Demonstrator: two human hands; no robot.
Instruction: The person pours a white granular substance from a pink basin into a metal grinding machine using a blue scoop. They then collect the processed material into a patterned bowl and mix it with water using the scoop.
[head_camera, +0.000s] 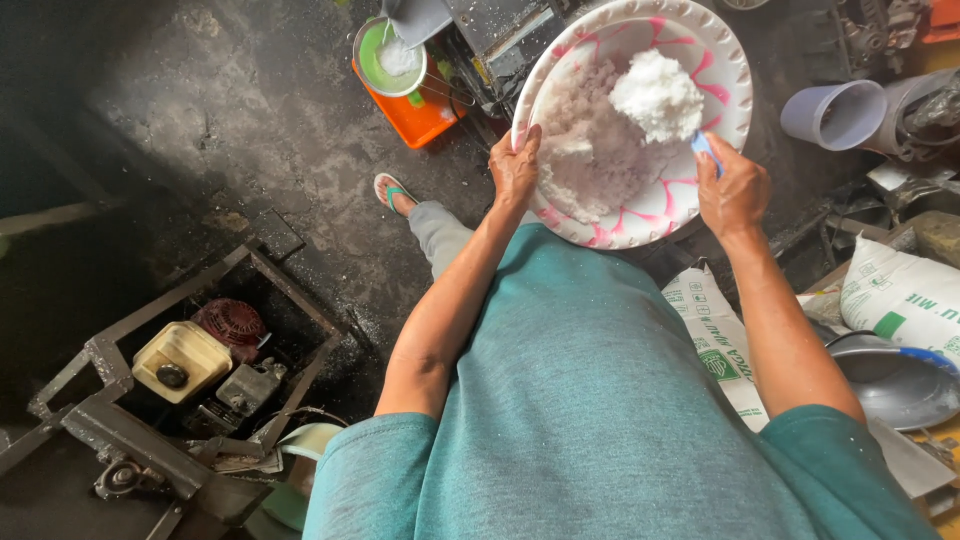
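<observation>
A large white basin with pink markings is held in front of me, filled with white grated flakes and a heaped mound. My left hand grips the basin's near left rim. My right hand is closed on a small blue-handled scoop whose end reaches into the white heap. I wear a teal shirt, and my sandalled foot shows on the dark floor below.
An orange box with a green bowl of white flakes stands under a metal machine chute. A small engine sits in a metal frame at lower left. A lilac cup, printed white sacks and a metal pan lie at right.
</observation>
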